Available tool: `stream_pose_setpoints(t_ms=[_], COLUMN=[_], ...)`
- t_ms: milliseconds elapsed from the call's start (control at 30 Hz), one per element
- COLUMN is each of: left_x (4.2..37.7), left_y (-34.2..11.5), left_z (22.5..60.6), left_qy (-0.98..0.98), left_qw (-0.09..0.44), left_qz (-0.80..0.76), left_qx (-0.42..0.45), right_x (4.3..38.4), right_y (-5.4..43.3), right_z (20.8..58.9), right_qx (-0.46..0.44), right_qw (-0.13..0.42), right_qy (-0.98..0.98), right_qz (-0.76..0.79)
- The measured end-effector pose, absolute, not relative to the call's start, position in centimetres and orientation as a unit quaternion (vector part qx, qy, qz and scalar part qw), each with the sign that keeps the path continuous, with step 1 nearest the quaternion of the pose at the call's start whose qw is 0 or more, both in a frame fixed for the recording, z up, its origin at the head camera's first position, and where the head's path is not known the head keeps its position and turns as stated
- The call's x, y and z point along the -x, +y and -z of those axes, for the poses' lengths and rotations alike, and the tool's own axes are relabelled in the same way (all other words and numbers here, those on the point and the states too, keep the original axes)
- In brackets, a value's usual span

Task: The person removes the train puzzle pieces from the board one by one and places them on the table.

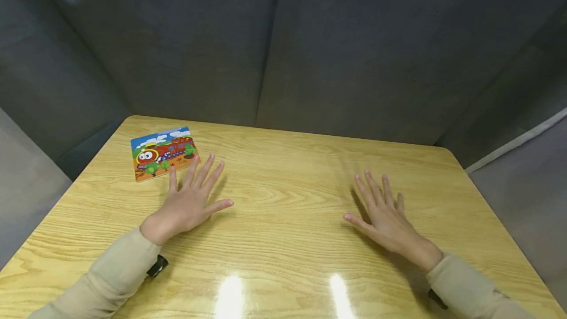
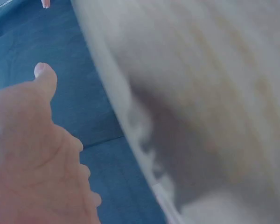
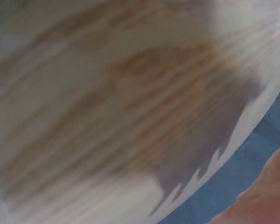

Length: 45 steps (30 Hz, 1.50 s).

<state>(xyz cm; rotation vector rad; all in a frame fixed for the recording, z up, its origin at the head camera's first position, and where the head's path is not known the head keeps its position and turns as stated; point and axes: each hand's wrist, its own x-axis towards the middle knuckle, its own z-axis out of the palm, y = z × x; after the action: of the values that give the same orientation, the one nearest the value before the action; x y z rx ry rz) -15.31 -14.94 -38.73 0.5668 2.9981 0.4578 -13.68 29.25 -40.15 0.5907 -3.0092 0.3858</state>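
My left hand (image 1: pixel 188 204) is held over the left half of the wooden table with straight, spread fingers, holding nothing. Just beyond its fingertips lies a flat picture board (image 1: pixel 165 154) printed with a red cartoon train, trees and a blue sky; the fingertips overlap its lower right part in the head view. Over the right half, my right hand (image 1: pixel 387 220) has its fingers spread too and holds nothing. The left palm (image 2: pixel 37 158) shows in the left wrist view, its shadow on the tabletop. Only an edge of the right palm (image 3: pixel 261 200) shows in the right wrist view.
The light wooden table (image 1: pixel 283 240) has rounded far corners and two bright reflections near its front. Dark grey curtains (image 1: pixel 345 53) hang behind it, with lighter panels at both sides. Each beige sleeve (image 1: pixel 117 270) has a dark strap at the wrist.
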Motion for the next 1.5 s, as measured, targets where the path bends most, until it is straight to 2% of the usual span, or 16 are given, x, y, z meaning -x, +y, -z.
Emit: stream_pose_setpoints(t_ms=[367, 633, 833, 1100, 1333, 1500], left_x=[15.2, 15.9, 17.6, 20.7, 24.2, 26.0], left_y=[-16.0, -19.3, -23.6, -29.6, -32.9, -34.3], left_z=[38.8, 38.0, 37.6, 38.3, 41.9, 44.1], left_qy=[0.973, 0.975, 0.977, 0.970, 0.966, 0.966], left_qw=[0.047, 0.074, 0.109, 0.154, 0.162, 0.173], left_qz=[-0.138, -0.148, -0.156, -0.179, -0.197, -0.183], left_qx=[-0.178, -0.146, -0.100, -0.053, -0.051, -0.054], right_x=[13.9, 15.4, 18.0, 22.1, 23.7, 24.2], right_y=[28.6, 25.7, 20.2, 10.0, 2.2, -1.7], right_z=[40.2, 40.2, 40.2, 39.6, 39.8, 40.1], right_qx=[-0.204, -0.234, -0.279, -0.346, -0.369, -0.351], right_qw=[0.026, 0.006, -0.014, -0.062, -0.117, -0.139], right_qy=[-0.969, -0.962, -0.950, -0.925, -0.913, -0.923], right_qz=[-0.135, -0.139, -0.137, -0.144, -0.129, -0.075])
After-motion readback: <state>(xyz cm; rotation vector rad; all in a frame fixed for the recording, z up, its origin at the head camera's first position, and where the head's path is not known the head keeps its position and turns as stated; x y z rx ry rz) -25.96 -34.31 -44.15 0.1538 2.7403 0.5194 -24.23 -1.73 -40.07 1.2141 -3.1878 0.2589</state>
